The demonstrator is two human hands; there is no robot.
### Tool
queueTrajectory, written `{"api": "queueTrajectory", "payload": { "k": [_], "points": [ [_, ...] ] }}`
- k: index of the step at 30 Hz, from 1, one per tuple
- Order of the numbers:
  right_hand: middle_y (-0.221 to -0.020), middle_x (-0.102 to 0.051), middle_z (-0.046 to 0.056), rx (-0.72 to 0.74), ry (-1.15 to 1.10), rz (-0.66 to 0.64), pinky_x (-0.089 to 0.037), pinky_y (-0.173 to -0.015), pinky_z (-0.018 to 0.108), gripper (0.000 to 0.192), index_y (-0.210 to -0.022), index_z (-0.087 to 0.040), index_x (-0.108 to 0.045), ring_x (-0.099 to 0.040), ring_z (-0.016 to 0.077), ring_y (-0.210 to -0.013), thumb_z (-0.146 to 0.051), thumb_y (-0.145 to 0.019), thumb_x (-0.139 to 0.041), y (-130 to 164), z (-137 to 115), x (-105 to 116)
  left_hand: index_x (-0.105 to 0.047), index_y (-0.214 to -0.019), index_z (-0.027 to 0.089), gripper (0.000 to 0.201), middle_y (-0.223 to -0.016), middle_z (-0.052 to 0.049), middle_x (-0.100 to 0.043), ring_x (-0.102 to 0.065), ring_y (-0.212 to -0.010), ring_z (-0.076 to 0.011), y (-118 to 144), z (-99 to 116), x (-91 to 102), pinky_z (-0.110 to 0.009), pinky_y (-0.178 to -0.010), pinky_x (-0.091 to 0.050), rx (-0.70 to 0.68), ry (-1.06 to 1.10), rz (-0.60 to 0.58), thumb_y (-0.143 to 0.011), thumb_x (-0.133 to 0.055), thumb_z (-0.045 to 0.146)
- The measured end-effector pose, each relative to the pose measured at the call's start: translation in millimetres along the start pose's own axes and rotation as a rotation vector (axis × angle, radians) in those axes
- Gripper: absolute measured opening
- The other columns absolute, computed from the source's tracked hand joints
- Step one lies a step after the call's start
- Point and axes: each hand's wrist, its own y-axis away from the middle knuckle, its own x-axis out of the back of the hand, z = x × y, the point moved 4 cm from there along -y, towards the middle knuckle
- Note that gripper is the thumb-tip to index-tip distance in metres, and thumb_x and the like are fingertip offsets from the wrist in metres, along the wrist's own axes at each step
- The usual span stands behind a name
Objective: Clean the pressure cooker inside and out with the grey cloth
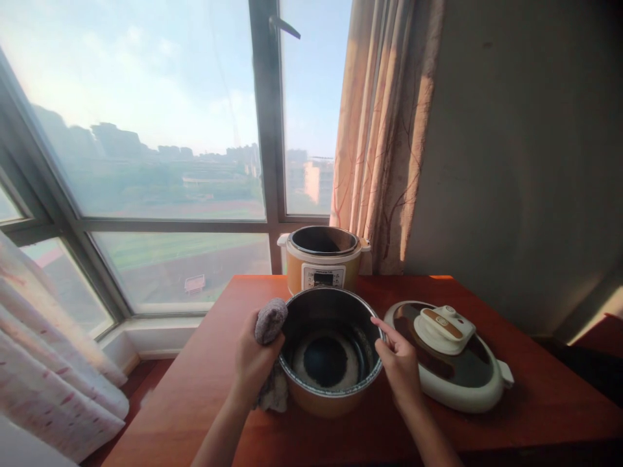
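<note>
Pot (331,353): looked black inside, with a pale ring around a dark round centre, silvery at the rim, tan outside.
Left hand (254,353): grasped a bunched grey cloth (271,320) against the pot's left rim.
Right hand (400,358): gripped the pot's right rim.
Table (204,370): lay beneath the pot; could not tell whether touching.
Cooker (296,267): stood just behind the pot.

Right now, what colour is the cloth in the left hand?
The cloth looks mottled grey in the head view.
</note>
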Motion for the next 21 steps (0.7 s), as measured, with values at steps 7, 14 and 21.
{"api": "queueTrajectory", "payload": {
  "k": [7,14,21],
  "points": [
    [-0.06,-0.032,-0.007,-0.009,-0.012,0.031,-0.029,-0.051,0.026,0.058,-0.119,-0.011,-0.071,-0.03,0.0113,-0.053,-0.036,-0.068,-0.059,2.0,0.7,-4.7,-0.061,-0.095,0.023,0.029,-0.083,0.001,-0.068,-0.065,-0.077,-0.022,-8.0,1.2,-0.7,-0.032,-0.072,-0.053,-0.012,-0.006,-0.008,-0.067,-0.063,0.029],
    [-0.061,-0.038,-0.006,-0.015,-0.021,0.05,-0.031,-0.051,0.026,0.057,-0.122,-0.012,-0.069,-0.034,0.012,-0.054,-0.038,-0.073,-0.059,9.2,2.7,-10.1,-0.066,-0.093,0.021,0.03,-0.089,-0.004,-0.072,-0.068,-0.085,-0.0254,-16.9,13.1,5.0,-0.037,-0.079,-0.055,0.027,0.063,-0.026,-0.064,-0.067,0.029],
    [-0.065,-0.048,-0.003,-0.018,-0.054,0.042,-0.037,-0.056,0.026,0.051,-0.118,-0.015,-0.071,-0.043,0.0148,-0.058,-0.039,-0.074,-0.06,19.0,-1.2,-16.0,-0.07,-0.096,0.019,0.032,-0.075,-0.008,-0.075,-0.073,-0.07,-0.0306,-20.5,-16.6,12.6,-0.044,-0.064,-0.06,0.623,0.488,-0.131,-0.068,-0.073,0.034]
  ]
}}
